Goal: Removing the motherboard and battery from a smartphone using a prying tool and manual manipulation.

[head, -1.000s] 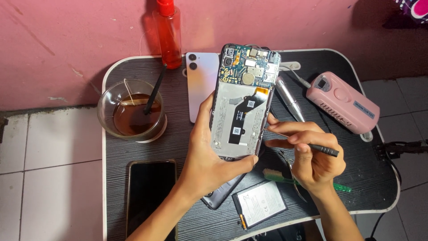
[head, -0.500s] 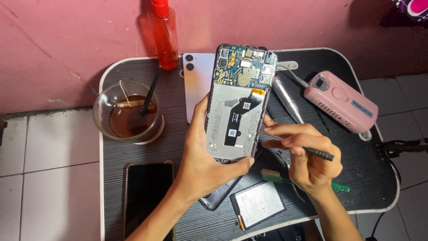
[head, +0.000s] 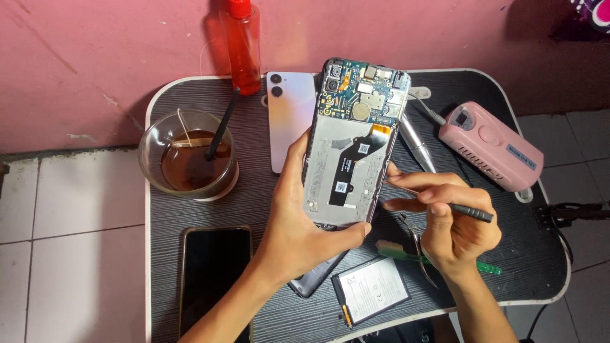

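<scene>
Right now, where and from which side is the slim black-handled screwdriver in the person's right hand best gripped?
Best gripped on the black handle of the slim screwdriver, from above and the right, as the right hand does. The handle lies nearly level and juts out right, while the thin metal shaft points left at the opened phone in the left hand, leaving that end crowded.

On the dark surface (head: 254, 209) stood a glass bowl (head: 189, 155) of brown liquid and a red bottle (head: 242, 47). A pale phone back cover (head: 290, 121), black phone (head: 215, 279), battery (head: 370, 290), green toothbrush (head: 438, 258) and pink device (head: 492, 146) lay nearby.
</scene>
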